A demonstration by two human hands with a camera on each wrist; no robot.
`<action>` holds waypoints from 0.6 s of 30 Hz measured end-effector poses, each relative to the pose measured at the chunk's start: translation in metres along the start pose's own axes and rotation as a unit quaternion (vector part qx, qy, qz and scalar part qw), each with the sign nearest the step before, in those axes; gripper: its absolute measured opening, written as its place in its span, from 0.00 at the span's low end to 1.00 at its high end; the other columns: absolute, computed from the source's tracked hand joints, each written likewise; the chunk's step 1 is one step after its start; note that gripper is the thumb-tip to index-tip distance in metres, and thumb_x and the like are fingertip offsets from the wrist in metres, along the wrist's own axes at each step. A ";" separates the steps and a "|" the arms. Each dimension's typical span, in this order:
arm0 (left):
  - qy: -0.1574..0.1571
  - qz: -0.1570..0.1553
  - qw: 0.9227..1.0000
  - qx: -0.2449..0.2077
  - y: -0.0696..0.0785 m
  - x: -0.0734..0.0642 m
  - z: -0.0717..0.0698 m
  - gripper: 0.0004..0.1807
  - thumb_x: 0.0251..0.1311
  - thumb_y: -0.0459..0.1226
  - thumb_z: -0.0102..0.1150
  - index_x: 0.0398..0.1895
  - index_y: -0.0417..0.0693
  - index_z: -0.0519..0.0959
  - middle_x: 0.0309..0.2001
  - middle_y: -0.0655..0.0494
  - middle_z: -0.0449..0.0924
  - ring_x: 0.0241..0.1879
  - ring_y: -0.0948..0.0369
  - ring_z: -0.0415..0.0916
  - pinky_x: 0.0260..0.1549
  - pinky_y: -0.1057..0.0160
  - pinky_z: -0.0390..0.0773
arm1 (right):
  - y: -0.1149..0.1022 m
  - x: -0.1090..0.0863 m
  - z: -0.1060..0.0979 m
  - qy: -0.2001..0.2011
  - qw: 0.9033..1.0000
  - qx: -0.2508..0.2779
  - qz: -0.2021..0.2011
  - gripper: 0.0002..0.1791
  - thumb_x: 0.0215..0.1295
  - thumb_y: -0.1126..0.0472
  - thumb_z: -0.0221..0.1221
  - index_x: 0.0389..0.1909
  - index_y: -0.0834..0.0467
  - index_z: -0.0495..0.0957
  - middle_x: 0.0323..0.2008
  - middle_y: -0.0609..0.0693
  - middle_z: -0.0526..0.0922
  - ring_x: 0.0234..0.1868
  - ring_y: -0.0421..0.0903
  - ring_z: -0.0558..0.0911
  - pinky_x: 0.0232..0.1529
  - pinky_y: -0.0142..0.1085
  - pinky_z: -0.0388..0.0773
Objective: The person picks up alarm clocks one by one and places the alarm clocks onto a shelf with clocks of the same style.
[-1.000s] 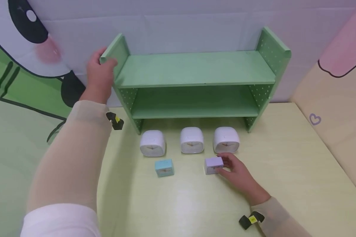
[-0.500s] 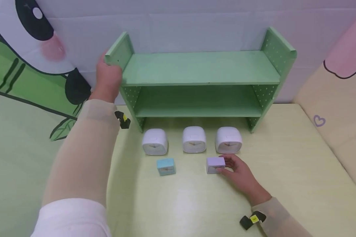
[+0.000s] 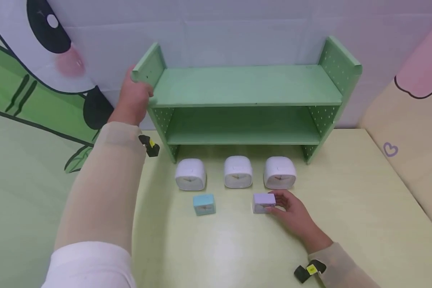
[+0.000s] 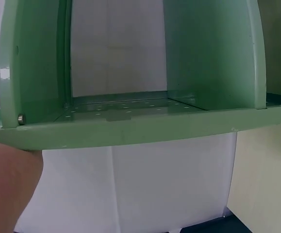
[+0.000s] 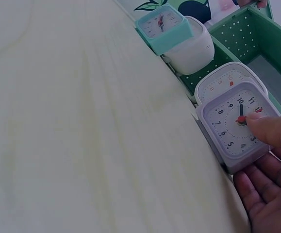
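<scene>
My left hand [image 3: 131, 100] grips the left side panel of a green two-tier shelf unit [image 3: 248, 86], near its upper front corner. In the left wrist view part of that hand [image 4: 9, 182] lies against the panel's edge. At the right, my other hand [image 3: 296, 216] holds a small lavender clock [image 3: 263, 199] by its right end. The right wrist view has the thumb on the clock's dial [image 5: 225, 128] and the fingers around its far side. The clock stands on the pale table. A matching light-blue clock [image 3: 204, 204] stands to its left.
Three white rounded clocks, the left one [image 3: 190, 175], the middle one [image 3: 238, 172] and the right one [image 3: 279, 173], stand in a row before the shelf unit. Behind it hangs a lilac printed backdrop [image 3: 230, 36]. A beige panel [image 3: 410, 120] borders the table's right side.
The view has shifted slightly, so everything sits a little further right. My left hand sits slightly lower on the panel, its thumb now less extended. The right hand stays on the lavender clock.
</scene>
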State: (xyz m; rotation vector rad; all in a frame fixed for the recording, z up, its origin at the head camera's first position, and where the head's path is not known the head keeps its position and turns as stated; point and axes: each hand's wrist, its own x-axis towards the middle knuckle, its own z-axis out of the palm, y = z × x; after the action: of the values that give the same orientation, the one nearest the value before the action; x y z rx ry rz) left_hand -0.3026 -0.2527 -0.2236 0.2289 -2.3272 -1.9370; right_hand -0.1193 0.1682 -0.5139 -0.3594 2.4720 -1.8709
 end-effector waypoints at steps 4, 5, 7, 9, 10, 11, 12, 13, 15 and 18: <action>-0.014 0.000 1.000 0.005 0.002 -0.002 -0.001 0.50 0.60 0.21 0.39 0.80 0.74 0.51 0.77 0.58 0.53 0.71 0.54 0.53 0.69 0.48 0.59 | 0.000 -0.001 0.001 -0.003 1.000 0.009 -0.004 0.23 0.61 0.70 0.70 0.57 0.66 0.76 0.51 0.59 0.84 0.52 0.46 0.82 0.56 0.33 0.78; -0.015 0.002 1.000 0.005 0.002 -0.002 -0.001 0.49 0.59 0.21 0.39 0.80 0.74 0.51 0.78 0.58 0.53 0.71 0.53 0.52 0.69 0.48 0.59 | 0.001 -0.001 0.001 -0.003 1.000 0.009 -0.002 0.23 0.61 0.70 0.70 0.57 0.66 0.76 0.51 0.59 0.84 0.52 0.46 0.82 0.56 0.33 0.78; -0.013 0.001 1.000 0.009 0.003 -0.002 -0.001 0.49 0.59 0.21 0.39 0.80 0.73 0.51 0.78 0.58 0.52 0.72 0.53 0.52 0.69 0.48 0.58 | 0.001 -0.001 0.001 -0.003 1.000 0.008 0.001 0.23 0.61 0.71 0.70 0.56 0.66 0.76 0.51 0.59 0.84 0.52 0.45 0.82 0.56 0.32 0.78; -0.009 0.000 1.000 0.014 0.003 -0.002 0.000 0.50 0.60 0.21 0.40 0.81 0.73 0.50 0.78 0.59 0.52 0.72 0.54 0.52 0.69 0.49 0.58 | 0.001 -0.001 0.000 -0.002 1.000 0.005 0.004 0.23 0.61 0.72 0.70 0.56 0.65 0.76 0.52 0.58 0.84 0.52 0.45 0.82 0.56 0.32 0.78; -0.007 -0.001 1.000 0.016 0.003 -0.002 0.000 0.50 0.60 0.21 0.40 0.81 0.74 0.49 0.78 0.60 0.52 0.72 0.55 0.52 0.69 0.49 0.58 | 0.001 -0.001 0.000 -0.001 1.000 0.005 0.005 0.23 0.61 0.72 0.70 0.56 0.65 0.76 0.52 0.58 0.84 0.52 0.45 0.82 0.55 0.31 0.78; -0.005 -0.003 1.000 0.017 0.002 -0.001 0.001 0.50 0.60 0.21 0.40 0.81 0.74 0.49 0.78 0.60 0.52 0.71 0.55 0.52 0.69 0.50 0.58 | 0.001 -0.001 0.000 -0.002 1.000 0.004 0.004 0.23 0.61 0.72 0.70 0.56 0.65 0.76 0.52 0.59 0.84 0.52 0.45 0.82 0.55 0.31 0.78; -0.003 -0.006 1.000 0.017 0.002 -0.001 0.001 0.51 0.60 0.21 0.40 0.82 0.74 0.48 0.78 0.60 0.52 0.71 0.55 0.52 0.69 0.50 0.58 | 0.000 -0.001 0.000 -0.002 1.000 0.005 0.002 0.23 0.61 0.72 0.70 0.56 0.65 0.75 0.52 0.59 0.84 0.52 0.45 0.82 0.55 0.31 0.78; -0.002 -0.006 1.000 0.015 0.001 -0.001 0.001 0.51 0.60 0.21 0.40 0.82 0.75 0.48 0.78 0.60 0.51 0.71 0.55 0.52 0.68 0.50 0.58 | 0.000 -0.002 0.000 -0.003 1.000 0.004 0.001 0.23 0.61 0.72 0.70 0.56 0.65 0.75 0.52 0.59 0.84 0.52 0.45 0.82 0.55 0.31 0.78; 0.001 -0.006 1.000 0.009 -0.001 -0.001 0.002 0.52 0.59 0.21 0.40 0.82 0.75 0.47 0.79 0.61 0.51 0.71 0.56 0.51 0.67 0.51 0.58 | -0.001 -0.002 0.000 -0.005 1.000 0.005 0.002 0.23 0.62 0.71 0.70 0.57 0.65 0.75 0.52 0.59 0.84 0.52 0.45 0.82 0.55 0.31 0.78; 0.008 0.000 1.000 0.001 -0.003 -0.001 0.003 0.52 0.58 0.21 0.39 0.82 0.75 0.49 0.79 0.60 0.52 0.71 0.56 0.52 0.66 0.51 0.59 | -0.003 -0.003 -0.001 -0.005 1.000 0.006 0.008 0.23 0.62 0.71 0.70 0.57 0.65 0.75 0.52 0.59 0.84 0.53 0.46 0.82 0.56 0.31 0.77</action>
State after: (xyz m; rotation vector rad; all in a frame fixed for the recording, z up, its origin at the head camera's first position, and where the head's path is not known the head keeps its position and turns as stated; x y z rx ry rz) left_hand -0.3020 -0.2498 -0.2271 0.2426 -2.3190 -1.9263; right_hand -0.1159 0.1689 -0.5111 -0.3463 2.4476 -1.8729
